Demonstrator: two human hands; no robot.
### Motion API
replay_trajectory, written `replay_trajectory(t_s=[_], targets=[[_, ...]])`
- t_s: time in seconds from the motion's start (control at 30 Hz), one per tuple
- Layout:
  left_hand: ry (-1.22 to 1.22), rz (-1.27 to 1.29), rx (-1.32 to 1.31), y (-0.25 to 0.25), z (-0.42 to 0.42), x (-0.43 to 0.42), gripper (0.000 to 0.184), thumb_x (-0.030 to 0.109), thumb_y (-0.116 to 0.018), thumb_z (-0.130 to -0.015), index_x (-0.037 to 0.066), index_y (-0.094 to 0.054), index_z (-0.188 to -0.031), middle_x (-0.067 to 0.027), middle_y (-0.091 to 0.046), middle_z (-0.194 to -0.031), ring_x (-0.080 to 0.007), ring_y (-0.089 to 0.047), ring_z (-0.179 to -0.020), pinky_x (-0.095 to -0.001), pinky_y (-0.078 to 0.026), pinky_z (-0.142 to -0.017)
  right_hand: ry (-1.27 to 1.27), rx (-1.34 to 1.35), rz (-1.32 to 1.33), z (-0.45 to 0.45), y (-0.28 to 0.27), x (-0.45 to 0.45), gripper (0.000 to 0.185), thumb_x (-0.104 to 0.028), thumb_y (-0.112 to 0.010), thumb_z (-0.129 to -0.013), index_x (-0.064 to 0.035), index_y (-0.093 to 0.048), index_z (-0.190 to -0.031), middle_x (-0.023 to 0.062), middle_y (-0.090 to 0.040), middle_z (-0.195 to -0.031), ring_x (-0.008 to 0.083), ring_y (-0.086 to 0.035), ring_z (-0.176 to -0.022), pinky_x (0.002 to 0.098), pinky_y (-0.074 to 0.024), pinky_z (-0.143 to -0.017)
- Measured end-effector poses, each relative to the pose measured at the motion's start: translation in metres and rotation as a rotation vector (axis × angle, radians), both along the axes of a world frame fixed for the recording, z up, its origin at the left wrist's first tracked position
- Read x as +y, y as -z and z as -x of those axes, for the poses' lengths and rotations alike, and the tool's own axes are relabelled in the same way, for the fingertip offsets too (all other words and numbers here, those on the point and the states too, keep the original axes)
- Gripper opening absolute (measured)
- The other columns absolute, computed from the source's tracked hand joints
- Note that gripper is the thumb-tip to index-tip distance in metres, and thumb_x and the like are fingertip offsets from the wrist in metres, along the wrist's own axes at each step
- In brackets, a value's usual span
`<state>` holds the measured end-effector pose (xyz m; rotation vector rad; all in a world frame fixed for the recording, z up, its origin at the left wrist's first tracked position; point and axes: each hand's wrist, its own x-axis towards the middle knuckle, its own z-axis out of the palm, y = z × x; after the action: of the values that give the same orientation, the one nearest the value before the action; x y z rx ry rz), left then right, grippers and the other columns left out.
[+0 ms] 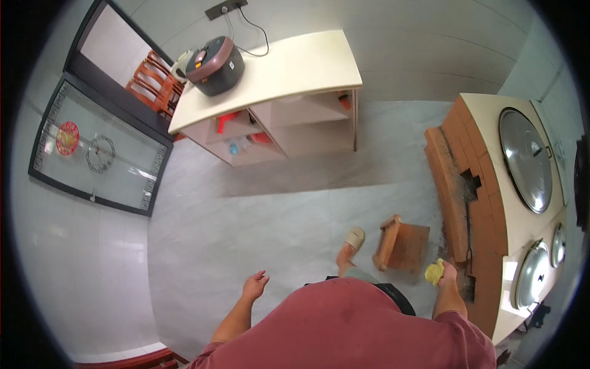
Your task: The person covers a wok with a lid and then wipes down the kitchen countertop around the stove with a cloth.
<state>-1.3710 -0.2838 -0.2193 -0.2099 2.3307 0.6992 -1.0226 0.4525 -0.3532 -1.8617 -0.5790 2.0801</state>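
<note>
In my right hand (449, 272) is a crumpled yellow cloth (434, 272), gripped by closed fingers beside the brick stove. My left hand (255, 285) hangs over the pale floor at the lower middle, holding nothing, with its fingers partly stretched out and apart. A small wooden stool (402, 245) stands on the floor just left of the yellow cloth. My foot in a beige slipper (354, 238) shows between the two hands.
The brick stove (485, 184) with a large lidded wok (525, 160) and smaller lidded pots lines the right. Ahead stands a cream shelf counter (295, 61) bearing a rice cooker (215, 66). A glass-panelled door (101, 144) stands at left, wooden chairs (153, 83) beyond.
</note>
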Motion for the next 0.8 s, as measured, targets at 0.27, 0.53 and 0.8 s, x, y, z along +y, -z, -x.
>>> replay_trajectory(t_s=[0.27, 0.53, 0.8], targets=[[-0.338, -0.139, -0.057, 0.006, 0.113, 0.029, 0.063, 0.043, -0.067, -0.105, 0.005, -0.060, -0.155, -0.0147, -0.078, -0.130, -0.0208, -0.077, -0.110, -0.0359, -0.059, -0.093, -0.067, 0.214, -0.107, 0.231, -0.067, 0.053, 0.034, -0.025, -0.060, -0.110, 0.0008, -0.068, -0.131, 0.0194, -0.075, -0.125, 0.0371, -0.075, -0.108, 0.0537, -0.0632, -0.095], [0.530, 0.100, -0.413, -0.024, 0.249, 0.130, 0.063, 0.041, -0.069, -0.102, 0.003, -0.062, -0.152, -0.0219, -0.076, -0.130, -0.0287, -0.075, -0.113, -0.0375, -0.055, -0.102, 0.016, 0.318, -0.222, 0.315, -0.176, 0.055, 0.039, -0.019, -0.064, -0.110, 0.0086, -0.063, -0.138, 0.0197, -0.072, -0.134, 0.0342, -0.073, -0.121, 0.0472, -0.0603, -0.104], [0.005, -0.186, -0.165, 0.053, 0.489, 0.201, 0.058, 0.041, -0.071, -0.105, 0.005, -0.064, -0.151, -0.0061, -0.077, -0.114, -0.0162, -0.070, -0.093, -0.0325, -0.054, -0.077, 0.441, -0.175, -0.137, 0.152, -0.092, -0.059, 0.030, -0.019, -0.056, -0.109, 0.0020, -0.066, -0.127, 0.0194, -0.076, -0.114, 0.0377, -0.076, -0.099, 0.0547, -0.0642, -0.088]])
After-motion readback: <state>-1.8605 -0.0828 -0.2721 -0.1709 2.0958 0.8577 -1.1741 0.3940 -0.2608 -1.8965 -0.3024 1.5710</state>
